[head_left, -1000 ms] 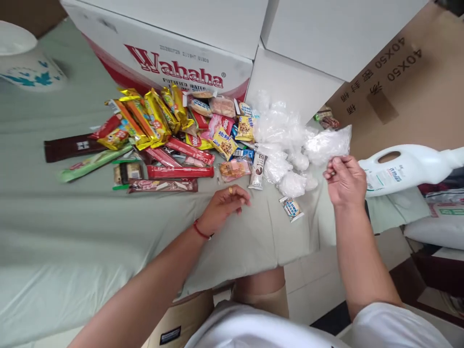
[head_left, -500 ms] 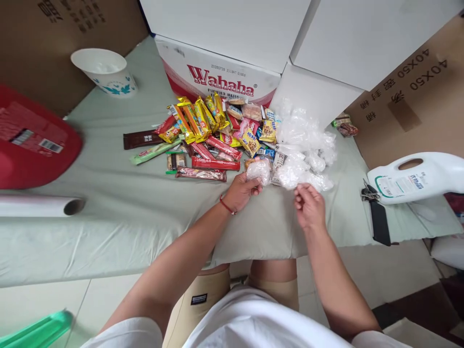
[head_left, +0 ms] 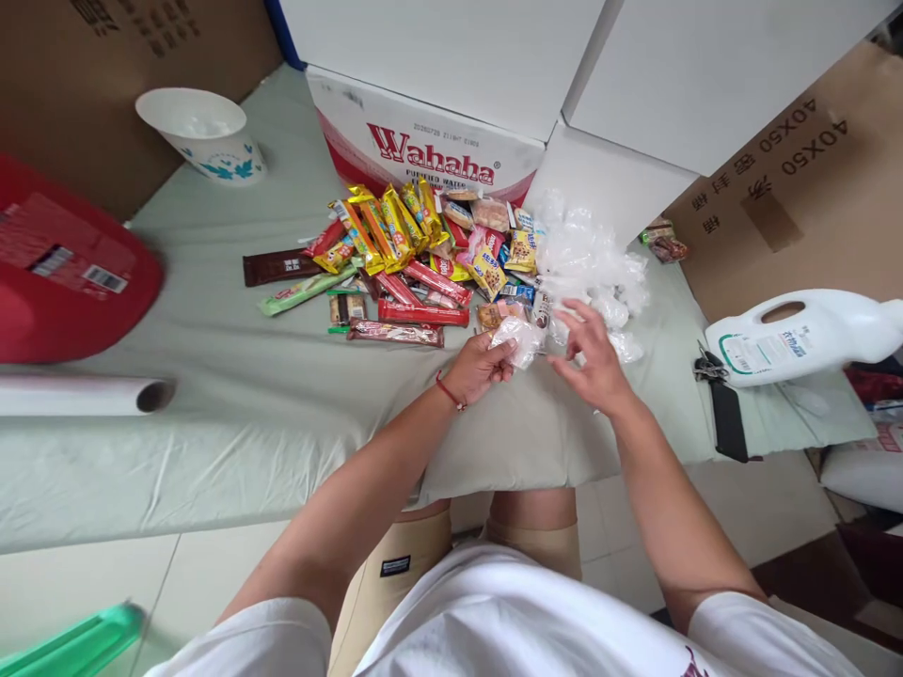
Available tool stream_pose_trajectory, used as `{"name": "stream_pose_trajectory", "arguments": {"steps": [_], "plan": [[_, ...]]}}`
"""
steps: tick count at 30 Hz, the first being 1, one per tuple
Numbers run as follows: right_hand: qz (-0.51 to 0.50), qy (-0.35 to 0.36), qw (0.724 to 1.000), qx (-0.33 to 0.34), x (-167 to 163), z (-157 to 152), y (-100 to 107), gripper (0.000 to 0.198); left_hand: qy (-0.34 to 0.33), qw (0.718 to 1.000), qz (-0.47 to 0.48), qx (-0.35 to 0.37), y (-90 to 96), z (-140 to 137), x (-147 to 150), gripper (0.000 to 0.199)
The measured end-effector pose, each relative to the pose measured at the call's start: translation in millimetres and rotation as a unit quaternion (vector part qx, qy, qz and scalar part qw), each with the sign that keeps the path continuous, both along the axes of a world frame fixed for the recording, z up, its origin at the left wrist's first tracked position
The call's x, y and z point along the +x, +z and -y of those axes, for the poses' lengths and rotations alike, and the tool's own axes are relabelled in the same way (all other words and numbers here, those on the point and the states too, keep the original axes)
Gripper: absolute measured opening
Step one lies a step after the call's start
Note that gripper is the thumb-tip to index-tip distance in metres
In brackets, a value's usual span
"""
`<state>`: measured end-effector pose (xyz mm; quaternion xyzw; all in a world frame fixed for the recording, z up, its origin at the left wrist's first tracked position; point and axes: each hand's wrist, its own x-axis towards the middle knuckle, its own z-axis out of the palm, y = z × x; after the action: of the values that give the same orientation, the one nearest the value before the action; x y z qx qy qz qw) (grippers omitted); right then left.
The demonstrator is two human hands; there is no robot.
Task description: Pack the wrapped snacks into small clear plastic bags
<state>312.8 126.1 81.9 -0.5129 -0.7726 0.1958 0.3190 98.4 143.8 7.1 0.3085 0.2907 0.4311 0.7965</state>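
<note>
While the left hand [head_left: 480, 371] has a crumpled clear plastic bag [head_left: 520, 340] pinched between thumb and fingers, the bag sits up over the near edge of the snack heap. The left fingers are bent in close, with the bag poking out past their tips. Just right of the bag is the right hand [head_left: 594, 369], with its thumb and pointing finger spread well apart. I cannot tell if the right thumb touches the bag's edge (the two look very close), and I see nothing held in that hand.

Just past the left fingertips lies an orange cookie packet [head_left: 496, 314], partly behind the bag. Past the right fingers is a puffy pile of clear plastic bags [head_left: 585, 244]. To the left of the left fingers are a brown striped packet [head_left: 395, 333] and a red stick packet [head_left: 423, 313]. Farther past those fingers lie yellow packets [head_left: 395, 226], right in front of a white and red box [head_left: 430, 141].

Well off to the left of the left fingers are a white cup [head_left: 222, 155], a big red thing [head_left: 71, 263] and a white roll [head_left: 71, 395]. Well off to the right of the right fingers, a white bottle [head_left: 804, 343] lies on its side, with keys [head_left: 709, 367] beside it.
</note>
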Motion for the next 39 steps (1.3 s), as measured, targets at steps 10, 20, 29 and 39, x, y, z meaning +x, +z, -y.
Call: {"name": "stream_pose_trajectory", "arguments": {"steps": [10, 20, 29, 39], "plan": [[-0.153, -0.07, 0.981, -0.1, -17, 9, -10, 0.019, -0.034, 0.999, -0.004, 0.013, 1.0, -2, -6, 0.056], [-0.308, -0.117, 0.914, -0.237, -52, 30, -33, 0.033, -0.03, 0.996, -0.038, 0.075, -3.2, 2, -1, 0.049], [-0.507, -0.223, 0.786, -0.274, -9, 40, -12, 0.043, -0.029, 0.996, 0.088, 0.006, 1.3, -4, -16, 0.028], [-0.549, -0.229, 0.739, -0.316, 3, 63, -20, 0.047, -0.085, 0.988, 0.127, -0.007, 2.6, -1, -18, 0.016]]}}
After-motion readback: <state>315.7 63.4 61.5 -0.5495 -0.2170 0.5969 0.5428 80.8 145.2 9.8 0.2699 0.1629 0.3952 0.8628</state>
